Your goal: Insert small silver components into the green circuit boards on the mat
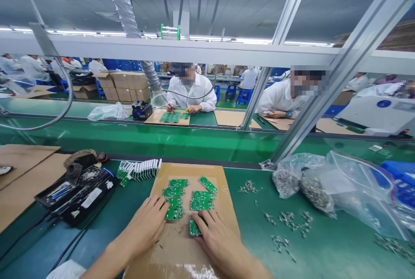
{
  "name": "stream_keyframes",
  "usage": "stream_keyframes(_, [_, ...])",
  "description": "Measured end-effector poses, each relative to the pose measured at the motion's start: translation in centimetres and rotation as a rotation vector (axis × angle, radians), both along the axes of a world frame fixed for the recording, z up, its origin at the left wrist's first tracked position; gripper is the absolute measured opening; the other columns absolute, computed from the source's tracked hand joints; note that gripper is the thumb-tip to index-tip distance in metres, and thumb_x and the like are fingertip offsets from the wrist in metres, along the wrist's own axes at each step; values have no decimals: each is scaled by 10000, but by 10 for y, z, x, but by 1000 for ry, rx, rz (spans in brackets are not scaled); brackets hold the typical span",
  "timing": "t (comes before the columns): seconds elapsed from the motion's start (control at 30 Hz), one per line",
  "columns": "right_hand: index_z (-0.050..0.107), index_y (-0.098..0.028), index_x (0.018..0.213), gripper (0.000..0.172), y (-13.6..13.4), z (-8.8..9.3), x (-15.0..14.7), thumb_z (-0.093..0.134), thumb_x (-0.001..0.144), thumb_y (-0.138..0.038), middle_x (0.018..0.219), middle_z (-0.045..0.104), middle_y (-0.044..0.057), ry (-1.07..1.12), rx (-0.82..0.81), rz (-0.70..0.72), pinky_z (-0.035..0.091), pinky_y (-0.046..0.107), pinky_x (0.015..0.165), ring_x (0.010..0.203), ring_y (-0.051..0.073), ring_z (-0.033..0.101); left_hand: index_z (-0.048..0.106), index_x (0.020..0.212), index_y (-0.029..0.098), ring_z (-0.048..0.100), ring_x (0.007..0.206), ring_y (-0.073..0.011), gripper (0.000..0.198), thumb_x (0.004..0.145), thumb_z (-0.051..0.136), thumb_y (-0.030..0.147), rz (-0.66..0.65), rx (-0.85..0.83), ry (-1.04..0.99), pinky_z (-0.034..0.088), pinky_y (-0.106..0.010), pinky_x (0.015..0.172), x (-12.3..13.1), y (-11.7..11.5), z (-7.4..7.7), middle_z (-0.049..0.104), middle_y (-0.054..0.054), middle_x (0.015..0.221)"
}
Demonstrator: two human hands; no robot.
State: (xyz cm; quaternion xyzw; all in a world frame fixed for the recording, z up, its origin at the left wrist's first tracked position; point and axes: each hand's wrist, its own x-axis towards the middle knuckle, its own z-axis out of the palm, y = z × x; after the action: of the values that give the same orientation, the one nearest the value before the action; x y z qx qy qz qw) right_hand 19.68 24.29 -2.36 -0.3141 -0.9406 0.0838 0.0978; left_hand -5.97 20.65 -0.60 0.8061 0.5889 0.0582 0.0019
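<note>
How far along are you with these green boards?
Possibly done: a row of small boards with white ends stands beside the cardboard. In hand: the right hand rests on one board, with the left hand beside the pile of boards. Left: that pile still lies on the cardboard, with loose metal parts and bagged parts on the mat.

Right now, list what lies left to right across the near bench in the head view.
Brown cardboard sheet, black tool tray, green circuit boards, loose metal parts, clear plastic bag of metal parts.
</note>
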Motion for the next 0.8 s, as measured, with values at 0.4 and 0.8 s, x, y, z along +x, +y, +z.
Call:
stream_keyframes(0.4, [495, -134, 1410, 503, 32, -8, -8, 589, 916, -143, 1174, 640, 149, -51, 109, -18, 498, 412, 880, 1020, 293, 605, 604, 1213, 164, 573, 1156, -335, 417, 829, 471, 70, 13, -190, 90, 475, -523, 988, 12, -12, 11, 631, -132, 1229])
stream_keyframes(0.8, [528, -109, 1351, 545, 29, -15, -7, 632, 831, -237, 1135, 669, 152, -89, 165, 94, 482, 425, 874, 992, 319, 617, 526, 1367, 145, 483, 1338, -349, 598, 803, 414, -16, 103, -284, 172, 408, -545, 1095, 0, 14, 27, 538, -171, 1430])
